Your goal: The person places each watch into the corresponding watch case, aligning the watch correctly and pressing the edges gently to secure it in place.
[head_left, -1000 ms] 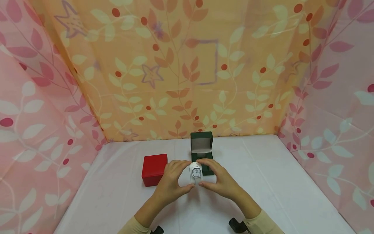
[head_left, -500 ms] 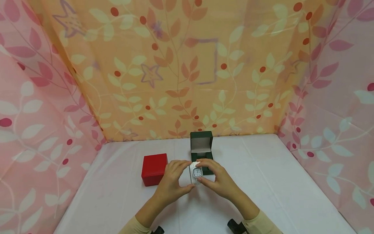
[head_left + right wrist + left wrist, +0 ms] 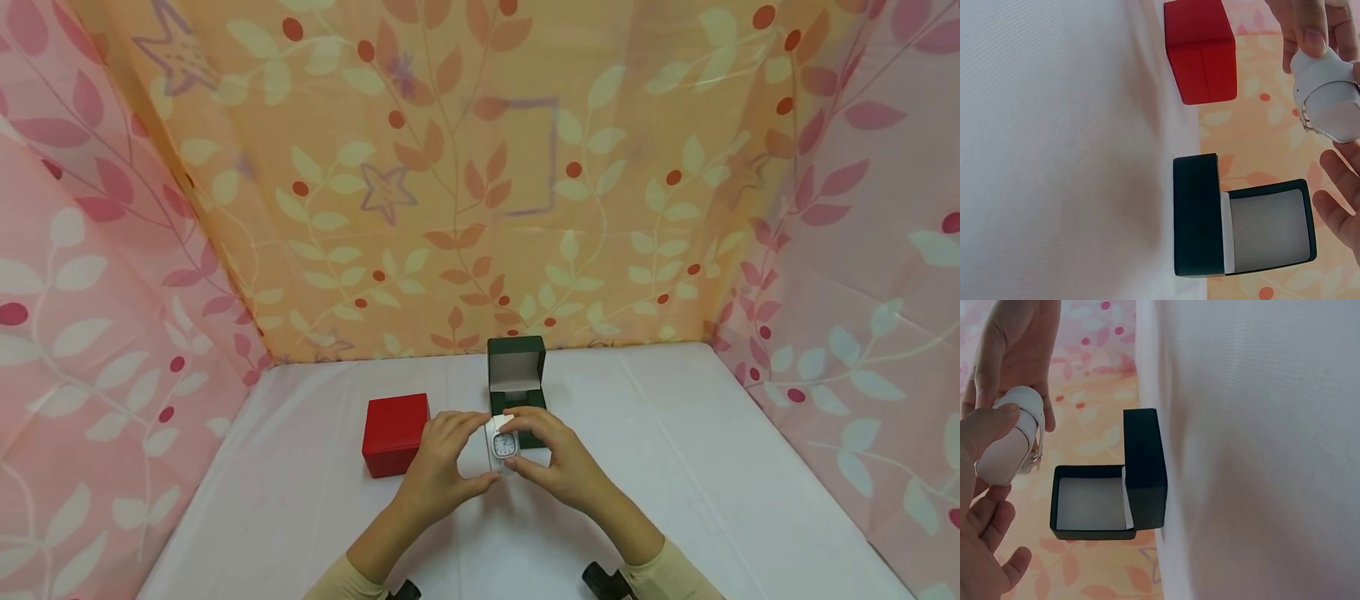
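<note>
A white wristwatch (image 3: 505, 445) with a squarish dial is wrapped round a white watch cushion (image 3: 1002, 456), held up over the table in front of the green box. My left hand (image 3: 446, 458) holds the cushion's left end, fingers along the top edge and thumb at the bottom. From the other side my right hand (image 3: 558, 450) pinches the watch, with fingertips at the upper strap and thumb below the dial. The strap's buckle (image 3: 1307, 119) shows on the far side in the right wrist view.
Behind the hands, a dark green watch box (image 3: 516, 364) stands with its lid raised. To the left sits a closed red box (image 3: 395, 425). White cloth (image 3: 637, 500) covers the table, and floral curtains (image 3: 450, 250) enclose it at the back and sides.
My right fingers and thumb have moved left and closed in on the watch near the dial. The dial has shifted slightly between frames. My left hand stays almost still.
</note>
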Motion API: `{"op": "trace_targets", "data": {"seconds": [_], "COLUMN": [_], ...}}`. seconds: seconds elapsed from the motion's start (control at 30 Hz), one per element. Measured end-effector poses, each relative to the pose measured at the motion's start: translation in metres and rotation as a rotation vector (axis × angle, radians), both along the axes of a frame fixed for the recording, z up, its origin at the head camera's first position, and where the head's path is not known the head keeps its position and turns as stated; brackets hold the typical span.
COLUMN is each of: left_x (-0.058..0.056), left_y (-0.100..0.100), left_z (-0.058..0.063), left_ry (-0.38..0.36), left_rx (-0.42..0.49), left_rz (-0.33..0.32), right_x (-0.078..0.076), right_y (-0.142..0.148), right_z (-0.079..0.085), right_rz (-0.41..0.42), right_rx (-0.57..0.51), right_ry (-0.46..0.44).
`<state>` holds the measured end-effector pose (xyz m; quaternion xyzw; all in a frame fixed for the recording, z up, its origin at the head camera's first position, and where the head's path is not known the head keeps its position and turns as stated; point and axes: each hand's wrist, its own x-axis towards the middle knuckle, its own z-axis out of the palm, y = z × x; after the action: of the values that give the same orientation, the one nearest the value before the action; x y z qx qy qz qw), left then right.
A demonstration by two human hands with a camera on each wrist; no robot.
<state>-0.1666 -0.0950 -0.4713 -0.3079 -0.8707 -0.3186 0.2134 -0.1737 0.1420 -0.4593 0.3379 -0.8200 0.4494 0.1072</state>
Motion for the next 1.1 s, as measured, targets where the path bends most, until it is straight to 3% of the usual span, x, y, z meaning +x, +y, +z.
{"op": "trace_targets", "data": {"seconds": [0.7, 1.1], "left_x": [-0.0012, -0.0029], "left_y": [-0.0015, -0.0051], "left_z": [0.0007, 0.0033], "left_ry": [-0.048, -0.037], "left_rx": [0.043, 0.041], "left_rz": [-0.046, -0.051], "right_x": [0.0, -0.0037], "right_y": [0.0019, 0.0085], "right_z": [0.001, 0.003], "right_rz": [0.016, 0.008], "right_rx": [0.005, 0.043], "right_ry": [0.057, 0.027]}}
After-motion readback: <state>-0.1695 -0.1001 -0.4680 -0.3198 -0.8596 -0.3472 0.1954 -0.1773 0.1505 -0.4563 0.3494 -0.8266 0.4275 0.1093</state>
